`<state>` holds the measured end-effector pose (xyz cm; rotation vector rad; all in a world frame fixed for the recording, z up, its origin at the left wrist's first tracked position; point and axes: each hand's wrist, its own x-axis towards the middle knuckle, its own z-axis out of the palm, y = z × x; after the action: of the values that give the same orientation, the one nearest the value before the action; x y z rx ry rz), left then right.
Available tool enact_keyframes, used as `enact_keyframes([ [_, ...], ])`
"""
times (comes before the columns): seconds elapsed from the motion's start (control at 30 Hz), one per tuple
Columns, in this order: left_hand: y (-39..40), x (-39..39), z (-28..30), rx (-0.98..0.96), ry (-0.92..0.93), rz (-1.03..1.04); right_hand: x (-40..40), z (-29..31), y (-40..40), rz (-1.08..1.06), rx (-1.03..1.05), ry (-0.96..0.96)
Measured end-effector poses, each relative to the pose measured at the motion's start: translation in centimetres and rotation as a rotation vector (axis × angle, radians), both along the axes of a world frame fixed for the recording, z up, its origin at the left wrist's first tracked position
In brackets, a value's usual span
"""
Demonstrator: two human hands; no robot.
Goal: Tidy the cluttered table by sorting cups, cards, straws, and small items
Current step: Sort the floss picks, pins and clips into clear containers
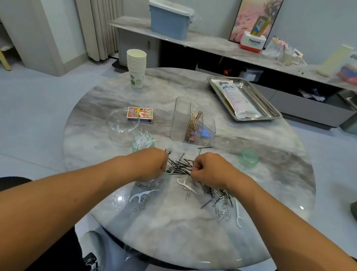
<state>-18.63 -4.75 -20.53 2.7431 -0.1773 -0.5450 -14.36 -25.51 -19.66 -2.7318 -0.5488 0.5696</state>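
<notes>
hairpins [179, 163] and paper clips [222, 195] lie heaped at the near middle of the surface [189, 234]. left hand [151, 165] and right hand [210, 170], fingers curled, pinch pins from the heap. stacked cups [136, 66] stand far left.

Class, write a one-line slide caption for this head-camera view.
Both hands, left and right, pick through mixed hairpins on a marble table.

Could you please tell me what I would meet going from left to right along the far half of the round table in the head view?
Stack of paper cups → card box → clear divided organizer → steel tray holding a straw packet.
</notes>
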Motion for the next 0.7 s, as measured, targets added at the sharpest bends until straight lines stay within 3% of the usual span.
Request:
enact_keyframes([
  [0.17,0.1,0.7,1.2,-0.696,0.152,0.374,1.1,1.3,-1.2,-0.283,0.522,0.244],
  [0.3,-0.4,0.8,1.2,-0.872,0.201,0.469,1.1,2.4,-1.0,-0.399,0.813,0.432],
  [0.43,-0.8,0.7,1.3,-1.015,0.287,0.560,0.7,2.6,-0.2,-0.467,1.030,0.465],
  [0.57,-0.7,0.6,1.9,-1.197,0.378,0.606,0.4,1.4,0.5,-0.375,1.091,0.110],
  [0.7,-0.7,0.8,2.1,-1.326,0.405,0.631,-0.2,-0.3,0.6,0.155,0.760,-0.503],
])
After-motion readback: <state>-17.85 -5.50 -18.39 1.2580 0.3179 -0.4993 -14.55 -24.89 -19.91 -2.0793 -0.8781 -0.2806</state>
